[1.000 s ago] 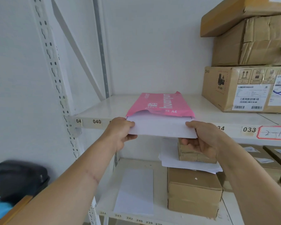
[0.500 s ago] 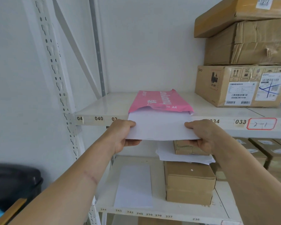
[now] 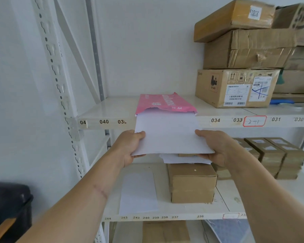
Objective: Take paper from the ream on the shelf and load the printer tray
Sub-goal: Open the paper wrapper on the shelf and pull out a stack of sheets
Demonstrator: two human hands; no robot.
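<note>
A pink ream wrapper [image 3: 165, 103] marked A4 lies on the white shelf [image 3: 105, 109], its open end facing me. A stack of white paper [image 3: 167, 134] sticks well out of that open end, past the shelf's front edge. My left hand [image 3: 130, 146] grips the stack's near left corner, thumb on top. My right hand [image 3: 216, 146] grips the near right corner the same way. The far end of the stack is still inside the wrapper. No printer tray can be made out.
Cardboard boxes [image 3: 235, 87] are piled at the right of the same shelf. On the lower shelf sit a brown box [image 3: 191, 183], loose white sheets [image 3: 139, 193] and stacked small boxes [image 3: 274, 156]. A perforated upright [image 3: 60, 88] stands left; a dark object [image 3: 9, 207] is at bottom left.
Both hands have drawn the paper stack steadily out of the pink wrapper toward me; much more white paper now shows beyond the shelf edge. The wrapper stayed on the shelf.
</note>
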